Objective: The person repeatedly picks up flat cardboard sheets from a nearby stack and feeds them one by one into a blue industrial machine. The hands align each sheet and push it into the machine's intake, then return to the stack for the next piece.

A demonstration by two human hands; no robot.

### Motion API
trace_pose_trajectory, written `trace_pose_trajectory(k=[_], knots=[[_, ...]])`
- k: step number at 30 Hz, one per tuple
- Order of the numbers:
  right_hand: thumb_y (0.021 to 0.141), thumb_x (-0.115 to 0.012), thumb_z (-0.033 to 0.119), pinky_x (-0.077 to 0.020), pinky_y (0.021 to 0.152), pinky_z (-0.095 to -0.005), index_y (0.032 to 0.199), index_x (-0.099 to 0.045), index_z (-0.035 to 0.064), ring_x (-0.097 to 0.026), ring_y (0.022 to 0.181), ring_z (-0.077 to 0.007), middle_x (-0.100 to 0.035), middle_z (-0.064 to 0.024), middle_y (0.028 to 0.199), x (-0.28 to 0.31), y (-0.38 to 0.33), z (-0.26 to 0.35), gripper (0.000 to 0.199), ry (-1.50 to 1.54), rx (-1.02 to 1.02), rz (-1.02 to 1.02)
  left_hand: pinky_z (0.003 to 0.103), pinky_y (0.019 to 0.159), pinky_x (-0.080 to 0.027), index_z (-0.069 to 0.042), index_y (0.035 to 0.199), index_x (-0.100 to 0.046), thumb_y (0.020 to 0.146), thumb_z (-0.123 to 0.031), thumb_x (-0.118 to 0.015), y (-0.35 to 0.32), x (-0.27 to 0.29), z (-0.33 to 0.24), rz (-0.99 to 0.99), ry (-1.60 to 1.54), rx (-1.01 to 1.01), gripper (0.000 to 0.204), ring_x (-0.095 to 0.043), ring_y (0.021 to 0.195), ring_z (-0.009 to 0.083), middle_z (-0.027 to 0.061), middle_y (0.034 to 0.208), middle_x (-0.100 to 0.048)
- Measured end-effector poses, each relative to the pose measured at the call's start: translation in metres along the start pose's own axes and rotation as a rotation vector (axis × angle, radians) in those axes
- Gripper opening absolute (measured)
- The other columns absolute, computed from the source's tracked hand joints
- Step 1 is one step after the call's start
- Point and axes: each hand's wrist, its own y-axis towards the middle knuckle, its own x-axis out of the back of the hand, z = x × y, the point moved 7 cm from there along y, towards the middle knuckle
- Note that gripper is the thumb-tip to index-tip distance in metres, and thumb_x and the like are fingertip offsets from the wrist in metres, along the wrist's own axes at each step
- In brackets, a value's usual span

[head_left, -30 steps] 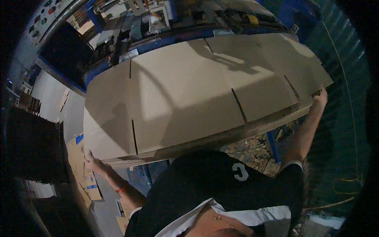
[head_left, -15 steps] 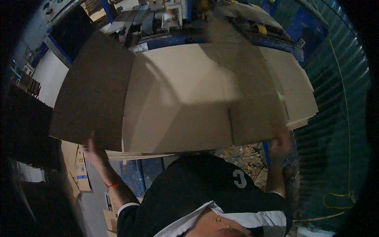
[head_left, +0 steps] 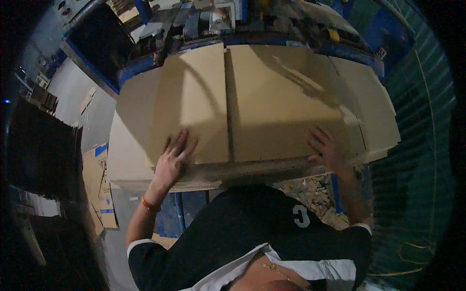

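Note:
A brown cardboard sheet lies folded flat before me, its left panel [head_left: 191, 106] and right panel [head_left: 281, 106] meeting at a narrow dark gap. My left hand [head_left: 174, 157] rests on the near part of the left panel, fingers spread and nothing in its grasp. On the right panel's near right corner, my right hand [head_left: 324, 145] lies with its fingers apart, slightly blurred. Beneath the folded piece is a stack of flat cardboard sheets [head_left: 131, 131], showing at the left, right and near edges.
Beyond the stack stands a blue-framed machine [head_left: 262, 36] with rollers. Cardboard scraps [head_left: 310, 199] are heaped below on the right. A printed cardboard piece [head_left: 99, 186] is on the left beside the grey floor [head_left: 121, 237]. Green corrugated sheeting [head_left: 412, 145] runs along the right.
The dark left panel, raised before, is folded inward and flat, and the right panel lies down too. Both hands have moved from the sheet's outer edges onto its top.

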Motion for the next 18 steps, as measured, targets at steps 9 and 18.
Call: trace_pose_trajectory(k=[9,18], knots=[[0.081,-0.049,0.056,-0.0265,0.104,-0.0457,0.134,-0.041,0.0183,-0.029,0.130,-0.0313,-0.033,-0.0105,0.141,-0.027,0.123,-0.112,0.065,-0.022,-0.218,0.106,0.045,0.104,-0.030,-0.015,0.135,-0.040,0.082,-0.003,-0.047,0.119,-0.011,0.084,-0.277,-0.080,0.042,0.055,-0.038,0.126,0.0334,0.0151,0.136,-0.041],[0.089,-0.046,0.046,-0.0262,0.105,-0.0484,0.140,-0.027,0.0118,-0.034,0.127,-0.0359,-0.041,-0.0234,0.132,-0.024,0.105,-0.196,0.064,0.113,-0.727,-0.069,0.051,0.102,-0.029,-0.009,0.141,-0.025,0.079,-0.025,-0.063,0.127,0.013,0.164,-0.451,0.140,0.221,0.075,-0.033,0.128,0.0313,0.0160,0.141,-0.031]])
